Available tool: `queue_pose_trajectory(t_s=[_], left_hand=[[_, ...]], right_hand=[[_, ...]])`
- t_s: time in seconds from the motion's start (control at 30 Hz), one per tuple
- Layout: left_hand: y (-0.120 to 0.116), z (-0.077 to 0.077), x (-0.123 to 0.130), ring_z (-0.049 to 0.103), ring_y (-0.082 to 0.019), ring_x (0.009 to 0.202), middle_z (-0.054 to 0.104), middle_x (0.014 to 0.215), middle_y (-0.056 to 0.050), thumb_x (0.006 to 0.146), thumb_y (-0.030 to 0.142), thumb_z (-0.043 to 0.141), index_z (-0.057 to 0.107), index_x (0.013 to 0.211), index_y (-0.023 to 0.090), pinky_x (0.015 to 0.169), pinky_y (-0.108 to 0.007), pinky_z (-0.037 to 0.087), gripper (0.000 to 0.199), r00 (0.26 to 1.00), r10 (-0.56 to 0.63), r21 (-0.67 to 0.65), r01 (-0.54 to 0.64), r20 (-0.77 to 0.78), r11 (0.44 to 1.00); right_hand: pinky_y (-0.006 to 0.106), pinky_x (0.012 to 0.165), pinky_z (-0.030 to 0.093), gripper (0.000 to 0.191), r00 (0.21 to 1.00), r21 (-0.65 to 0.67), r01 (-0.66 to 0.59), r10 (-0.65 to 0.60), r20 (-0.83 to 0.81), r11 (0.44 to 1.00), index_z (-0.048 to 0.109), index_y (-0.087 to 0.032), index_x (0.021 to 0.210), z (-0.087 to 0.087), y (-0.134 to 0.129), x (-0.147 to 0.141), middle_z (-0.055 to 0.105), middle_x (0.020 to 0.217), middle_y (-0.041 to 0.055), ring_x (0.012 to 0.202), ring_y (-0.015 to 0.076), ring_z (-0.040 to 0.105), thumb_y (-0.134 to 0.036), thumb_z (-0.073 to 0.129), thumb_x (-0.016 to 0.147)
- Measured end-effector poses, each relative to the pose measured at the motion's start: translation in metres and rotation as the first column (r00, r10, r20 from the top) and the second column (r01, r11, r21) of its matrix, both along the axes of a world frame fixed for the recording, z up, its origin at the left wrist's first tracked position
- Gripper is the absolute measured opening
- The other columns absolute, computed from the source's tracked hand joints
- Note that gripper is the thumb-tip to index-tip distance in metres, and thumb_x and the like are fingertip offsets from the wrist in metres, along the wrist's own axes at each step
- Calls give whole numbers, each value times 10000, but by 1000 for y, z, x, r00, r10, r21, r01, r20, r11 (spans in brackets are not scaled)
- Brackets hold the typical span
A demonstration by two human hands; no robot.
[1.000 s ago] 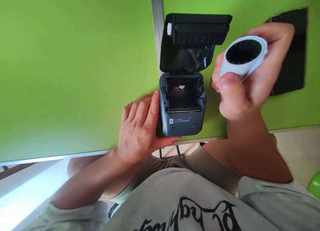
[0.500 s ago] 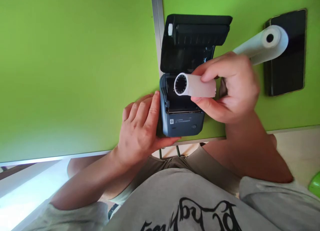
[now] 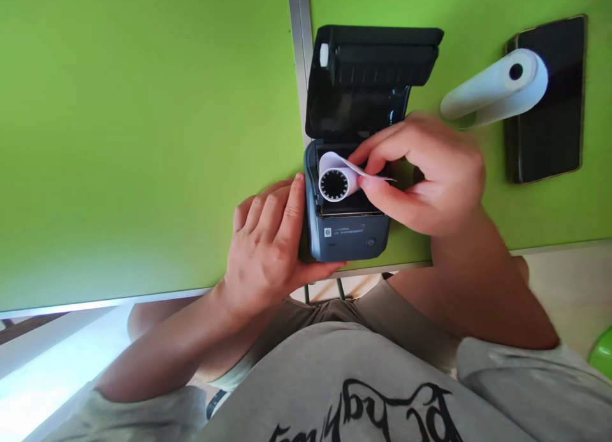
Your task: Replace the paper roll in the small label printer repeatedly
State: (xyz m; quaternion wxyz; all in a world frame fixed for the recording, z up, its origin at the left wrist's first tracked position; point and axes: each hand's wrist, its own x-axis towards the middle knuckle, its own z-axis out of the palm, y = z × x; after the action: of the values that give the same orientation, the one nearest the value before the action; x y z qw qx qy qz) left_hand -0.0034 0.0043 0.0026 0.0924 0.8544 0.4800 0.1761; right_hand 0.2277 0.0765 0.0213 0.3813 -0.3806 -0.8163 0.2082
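A small dark blue printer (image 3: 351, 238) stands at the table's front edge with its black lid (image 3: 373, 78) raised. My left hand (image 3: 268, 244) lies against the printer's left side, thumb along its front, fingers wrapped round that corner. Over the open compartment, my right hand (image 3: 421, 174) pinches the loose end of a small white paper roll (image 3: 334, 184). The roll's round black core faces me, and its paper curls over the top towards my fingertips. Whether the roll touches the compartment floor is unclear.
To the right, a larger white paper roll (image 3: 492, 85) lies partly over a black phone-like device (image 3: 549, 104). A grey metal strip (image 3: 300, 59) crosses the green table (image 3: 143, 142) behind the printer. The table's front edge runs close to my body.
The small roll has moved down and left into the compartment area. My right hand now pinches its loose paper end instead of the roll's body. My left hand has stayed in place.
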Motion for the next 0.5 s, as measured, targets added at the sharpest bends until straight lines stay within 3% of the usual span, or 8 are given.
queue_pose_trajectory(t_s=[0.23, 0.37, 0.5], left_hand=[[0, 1, 0, 632, -363, 1199, 644, 1343, -269, 887, 839, 484, 403, 1519, -16, 974, -431, 424, 1066, 1000, 4, 7, -4, -9, 1000], [0, 0, 1, 639, -361, 1164, 649, 1331, -269, 888, 840, 475, 416, 1509, -24, 960, -433, 425, 1065, 1000, -4, 10, 4, -9, 1000], [0, 0, 1, 636, -354, 1162, 647, 1336, -262, 901, 815, 483, 407, 1520, -17, 962, -428, 420, 1039, 1000, 4, 5, -4, -6, 1000]], right_hand=[[360, 806, 523, 158, 981, -79, -90, 102, 166, 993, 596, -225, 768, 14, 3, 3, 799, 901, -66, 958, 164, 774, -188, 703, 878], [353, 798, 560, 184, 959, -172, -88, 130, 252, 981, 590, -235, 746, 23, 6, 4, 811, 948, -63, 809, 144, 709, -237, 701, 892], [356, 710, 544, 275, 964, -182, -13, 60, 260, 983, 497, -237, 698, 25, 1, 2, 796, 903, -39, 769, 167, 641, -204, 722, 853]])
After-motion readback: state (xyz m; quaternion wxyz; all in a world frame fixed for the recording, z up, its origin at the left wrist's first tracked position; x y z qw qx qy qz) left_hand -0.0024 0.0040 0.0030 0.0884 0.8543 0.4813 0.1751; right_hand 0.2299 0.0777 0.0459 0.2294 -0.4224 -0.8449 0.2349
